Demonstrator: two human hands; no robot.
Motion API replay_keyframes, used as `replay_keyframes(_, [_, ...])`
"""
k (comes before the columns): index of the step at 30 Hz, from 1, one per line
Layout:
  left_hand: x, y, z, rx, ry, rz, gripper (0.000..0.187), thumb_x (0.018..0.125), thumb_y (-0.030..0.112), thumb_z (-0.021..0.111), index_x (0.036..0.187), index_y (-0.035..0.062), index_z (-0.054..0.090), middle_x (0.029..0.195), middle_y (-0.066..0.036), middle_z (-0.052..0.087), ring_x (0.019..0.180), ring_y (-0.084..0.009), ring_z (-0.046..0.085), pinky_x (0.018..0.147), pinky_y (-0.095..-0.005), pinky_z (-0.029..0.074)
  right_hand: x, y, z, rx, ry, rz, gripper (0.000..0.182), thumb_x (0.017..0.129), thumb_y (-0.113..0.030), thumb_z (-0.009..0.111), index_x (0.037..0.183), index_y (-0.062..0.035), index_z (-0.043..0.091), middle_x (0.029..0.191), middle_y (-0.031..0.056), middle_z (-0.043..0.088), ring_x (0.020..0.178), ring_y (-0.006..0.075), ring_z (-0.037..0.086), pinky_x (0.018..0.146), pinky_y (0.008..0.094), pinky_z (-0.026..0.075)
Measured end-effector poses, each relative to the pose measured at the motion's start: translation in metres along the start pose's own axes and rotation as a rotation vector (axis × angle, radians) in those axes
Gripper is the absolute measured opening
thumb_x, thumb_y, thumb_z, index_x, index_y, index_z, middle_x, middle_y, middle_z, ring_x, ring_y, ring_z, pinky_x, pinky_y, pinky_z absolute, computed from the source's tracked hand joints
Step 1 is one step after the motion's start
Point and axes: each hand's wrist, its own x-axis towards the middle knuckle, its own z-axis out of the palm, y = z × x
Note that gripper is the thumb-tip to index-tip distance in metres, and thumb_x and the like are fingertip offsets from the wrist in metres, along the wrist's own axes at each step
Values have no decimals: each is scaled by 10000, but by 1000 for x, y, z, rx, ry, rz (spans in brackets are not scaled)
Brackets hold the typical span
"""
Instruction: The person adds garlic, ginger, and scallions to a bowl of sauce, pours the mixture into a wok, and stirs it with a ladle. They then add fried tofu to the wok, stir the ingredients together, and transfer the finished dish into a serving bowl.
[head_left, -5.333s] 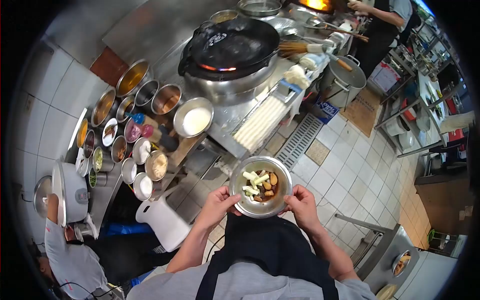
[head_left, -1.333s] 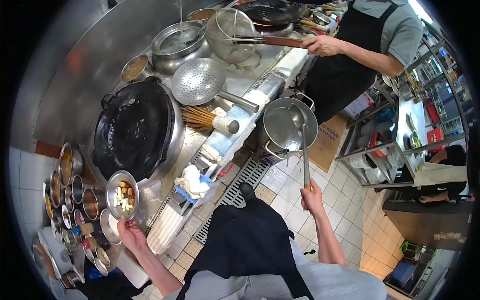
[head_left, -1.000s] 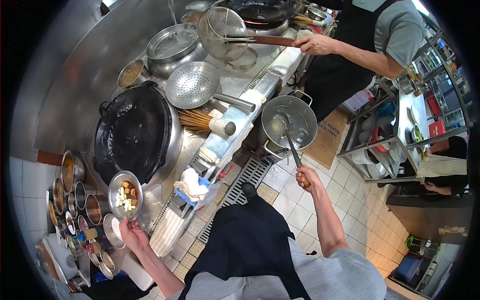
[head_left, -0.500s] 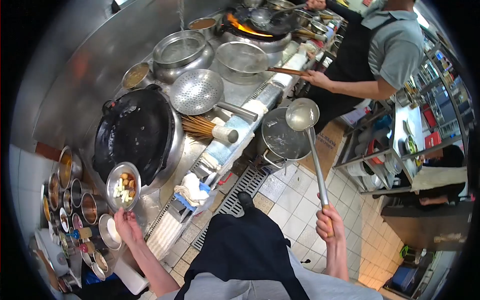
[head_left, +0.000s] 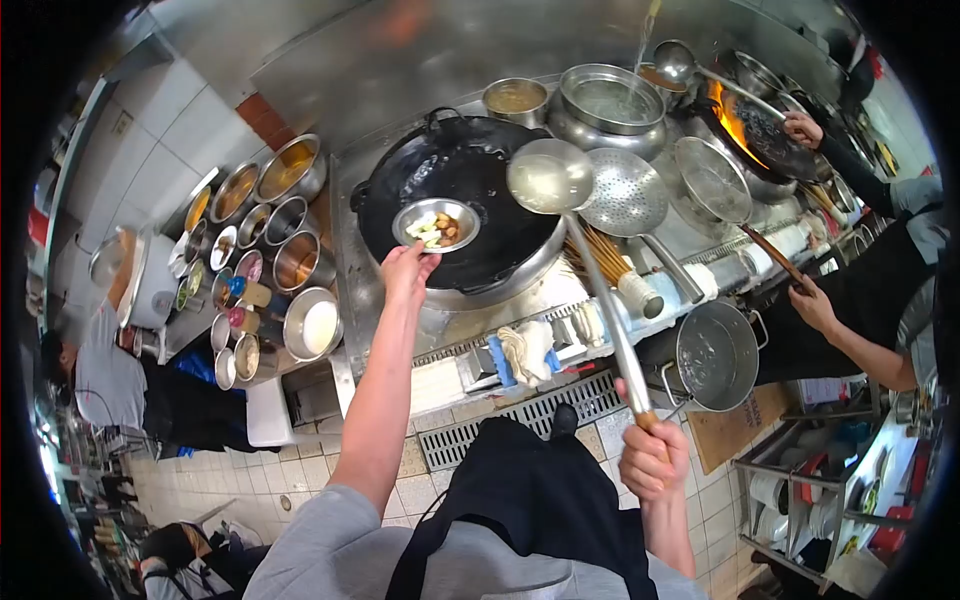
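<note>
My left hand grips the rim of a small metal bowl that holds pale chopped pieces and brown chunks. That bowl is above the near side of a large black wok, whose surface looks wet. In my right hand is the wooden grip of a long-handled ladle. Cloudy liquid shows in the ladle's cup, which hangs over the wok's right edge and the perforated skimmer. A bamboo brush lies beside the wok.
Several seasoning containers stand at left. A deep pot with liquid is at right, below the counter edge. A folded cloth lies at the front. Another person's hand holds a strainer near an open flame.
My view has turned left. The small bowl has moved from the wok's edge to over the wok. The ladle has swung from near the deep pot to the wok's right side.
</note>
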Motion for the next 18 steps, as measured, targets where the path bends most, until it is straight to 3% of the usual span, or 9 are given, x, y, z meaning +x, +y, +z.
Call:
replay_keyframes(3, [16,-1,9,39,35,-24,69,915,3,582,898,-11,517,845,-145,620,648,-236,650,581,-341,589,38,-4,-6,-109,94,157,615,949,-114,406,1522,-103,184,653,19,432,370,67,410,310,262,383])
replay_keyframes(8, [27,5,19,99,62,-41,87,894,-10,597,864,-17,516,839,-145,623,637,-233,656,563,-324,593,83,-4,1,-555,252,319,590,907,-26,476,1465,-131,316,628,13,413,362,71,390,293,241,356])
replay_keyframes(9, [29,4,19,101,67,-39,87,894,-10,597,864,-17,516,839,-145,623,637,-233,656,563,-324,593,88,-3,2,-552,250,323,590,907,-26,476,1465,-131,316,628,13,413,362,71,390,293,241,356])
replay_keyframes(12, [32,5,22,141,84,-23,54,883,-32,580,878,-45,528,860,-177,633,599,-238,656,555,-320,594,99,3,3,-914,377,317,611,860,17,520,1440,-91,360,639,20,457,367,92,419,311,241,365])
replay_keyframes(13, [31,7,23,147,85,-22,54,883,-32,580,878,-45,528,860,-177,633,599,-238,656,555,-320,594,101,2,3,-908,374,318,611,860,17,520,1440,-91,360,639,20,457,367,92,419,311,241,365])
replay_keyframes(15, [30,7,22,239,111,-39,75,877,-50,595,901,-89,536,901,-203,627,679,-283,674,574,-344,611,103,-1,1,-1196,343,365,692,846,29,526,1488,-87,295,623,31,458,366,102,426,318,241,362])
replay_keyframes(18, [34,1,17,287,126,-15,70,869,-66,587,910,-109,549,904,-213,635,676,-281,676,572,-341,612,105,-6,-5,-1436,327,386,719,848,17,517,1510,-73,251,598,20,483,373,101,443,345,240,366])
